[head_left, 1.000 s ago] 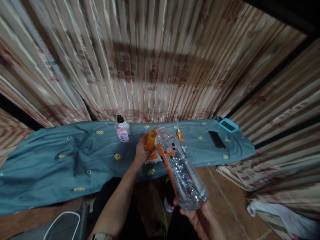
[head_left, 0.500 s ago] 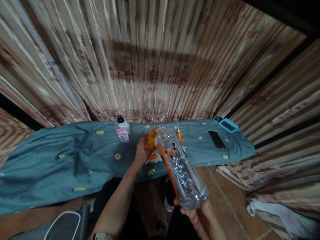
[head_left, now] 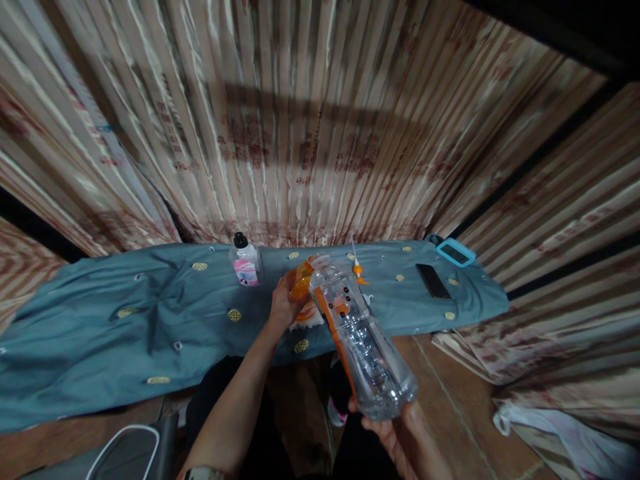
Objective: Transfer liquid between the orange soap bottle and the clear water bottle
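Closest in, the right hand [head_left: 400,433] cups the base of a large clear plastic bottle [head_left: 361,337], fingers wrapped under it, the bottle tilted away with its neck pointing toward the far cloth. Just past that neck, the left hand [head_left: 283,305] is closed on a small orange container [head_left: 301,283], touching the bottle's mouth. Beyond both grips lies a blue cloth [head_left: 125,320]; on it, left of the left hand, stands a small pink-labelled bottle [head_left: 244,261], and to the right a dark phone [head_left: 433,281].
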Demonstrator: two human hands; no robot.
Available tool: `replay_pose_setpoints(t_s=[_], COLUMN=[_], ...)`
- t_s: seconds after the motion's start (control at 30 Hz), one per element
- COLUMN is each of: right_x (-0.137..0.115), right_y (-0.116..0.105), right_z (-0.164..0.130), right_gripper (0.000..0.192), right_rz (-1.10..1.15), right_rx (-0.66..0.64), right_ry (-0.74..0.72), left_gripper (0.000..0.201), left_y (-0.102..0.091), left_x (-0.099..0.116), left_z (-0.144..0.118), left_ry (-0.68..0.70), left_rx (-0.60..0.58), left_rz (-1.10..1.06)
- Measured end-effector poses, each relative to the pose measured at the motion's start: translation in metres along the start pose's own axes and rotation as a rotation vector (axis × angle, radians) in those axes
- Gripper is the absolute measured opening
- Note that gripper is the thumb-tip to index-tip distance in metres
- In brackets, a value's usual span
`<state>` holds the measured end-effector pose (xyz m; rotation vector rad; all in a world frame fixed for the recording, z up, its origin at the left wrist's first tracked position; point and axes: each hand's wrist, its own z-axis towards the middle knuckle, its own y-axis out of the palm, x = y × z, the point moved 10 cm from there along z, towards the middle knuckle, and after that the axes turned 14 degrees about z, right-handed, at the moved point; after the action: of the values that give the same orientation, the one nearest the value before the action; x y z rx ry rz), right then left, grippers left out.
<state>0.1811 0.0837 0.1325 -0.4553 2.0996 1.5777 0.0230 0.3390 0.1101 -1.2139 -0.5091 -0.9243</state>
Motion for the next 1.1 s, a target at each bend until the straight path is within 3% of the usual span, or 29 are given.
replay_pose_setpoints(t_s=[0.17, 0.4, 1.1], right_x=[-0.0014, 0.0000, -0.0032], right_y=[0.0003, -0.0025, -0.0040], right_z=[-0.0017, 0.0018, 0.0007], right_gripper=[0.032, 0.029, 0.024], right_rz=[-0.009, -0.020, -0.043], right_rx=[0.042, -0.059, -0.074], right_ry=[-0.016, 0.028, 0.036], left_gripper=[0.057, 0.058, 0.058], left_y=[0.0002, -0.0001, 0.0013], left_x=[0.0009, -0.0016, -0.0029], left_z=[-0.0001, -0.0006, 0.0001], left_ry=[0.014, 0.005, 0.015], left_rx=[-0.001, 0.010, 0.012], left_rz=[-0.011, -0.015, -0.011])
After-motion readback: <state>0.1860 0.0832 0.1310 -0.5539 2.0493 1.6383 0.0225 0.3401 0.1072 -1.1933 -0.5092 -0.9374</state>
